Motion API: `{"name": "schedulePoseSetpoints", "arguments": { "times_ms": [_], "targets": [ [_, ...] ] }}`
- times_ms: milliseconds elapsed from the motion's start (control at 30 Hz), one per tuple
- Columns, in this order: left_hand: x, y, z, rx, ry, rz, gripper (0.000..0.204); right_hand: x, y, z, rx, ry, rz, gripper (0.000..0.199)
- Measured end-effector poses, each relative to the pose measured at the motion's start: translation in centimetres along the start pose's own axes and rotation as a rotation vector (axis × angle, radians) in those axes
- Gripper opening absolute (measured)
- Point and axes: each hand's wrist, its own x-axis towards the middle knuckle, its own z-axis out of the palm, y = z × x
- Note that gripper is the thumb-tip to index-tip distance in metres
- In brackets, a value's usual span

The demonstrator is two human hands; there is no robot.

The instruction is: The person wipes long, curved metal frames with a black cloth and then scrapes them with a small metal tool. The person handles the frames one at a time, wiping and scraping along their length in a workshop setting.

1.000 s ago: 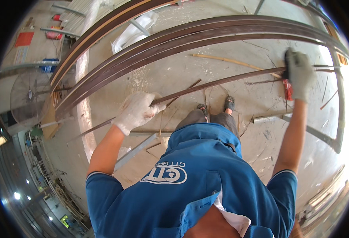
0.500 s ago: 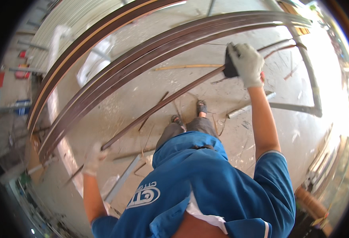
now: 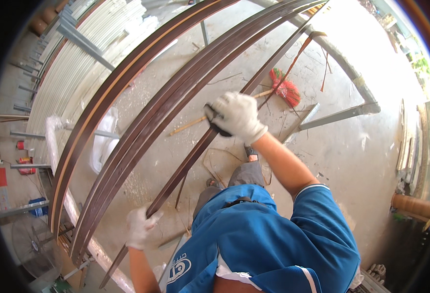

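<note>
Right hand (image 3: 237, 116) in a white work glove, centre of the frame, fingers wrapped and clamped around a long dark brown metal strip (image 3: 185, 163). Left hand (image 3: 141, 226), also white-gloved, lower left, closed on the same strip farther down. Hands well apart, strip spanning between them and running past both. Long axis diagonal: lower end at bottom left below the left hand, upper end pointing to the upper right of the frame. Just left of it, a bundle of curved dark brown profiles (image 3: 142, 127) sweeping roughly parallel, lower left to top right, and a separate brown curved rail (image 3: 85, 122) farther left. Pale concrete floor (image 3: 351, 146) underneath. Red-bristled broom (image 3: 284, 89) lying upper right of the right hand. White stacked sheets (image 3: 85, 58) at upper left. Blue shirt (image 3: 268, 244) filling the lower centre.
</note>
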Motion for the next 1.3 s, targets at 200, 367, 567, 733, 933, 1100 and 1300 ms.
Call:
{"name": "schedulePoseSetpoints", "arguments": {
  "times_ms": [200,367,567,733,933,1100,1300],
  "targets": [
    [10.5,17.3,3.3,0.229,-0.011,0.157,0.042,-0.9,4.0,-1.0,0.149,-0.182,-0.206,0.024],
    [10.0,20.5,2.7,0.147,-0.010,-0.024,0.034,2.9,19.1,-1.9,0.059,-0.095,0.019,0.022],
    [7.5,17.4,3.6,0.089,0.066,-0.277,0.035,8.9,40.6,-3.4,-0.200,-0.091,0.354,0.037],
    [3.3,9.0,3.1,0.214,0.192,-0.368,0.032,12.0,50.1,-4.0,-0.278,-0.121,0.429,0.044],
    [4.5,7.6,1.2,0.352,0.013,-0.590,0.034,9.6,44.2,-2.3,0.020,0.116,0.318,0.035],
    [13.2,21.1,1.1,0.036,-0.036,-0.174,0.034,8.2,36.2,-0.7,0.142,0.132,0.213,0.027],
    [16.2,28.0,1.3,0.083,0.067,-0.007,0.036,8.5,34.8,-2.3,0.108,-0.076,0.231,0.018]
  ]
}}
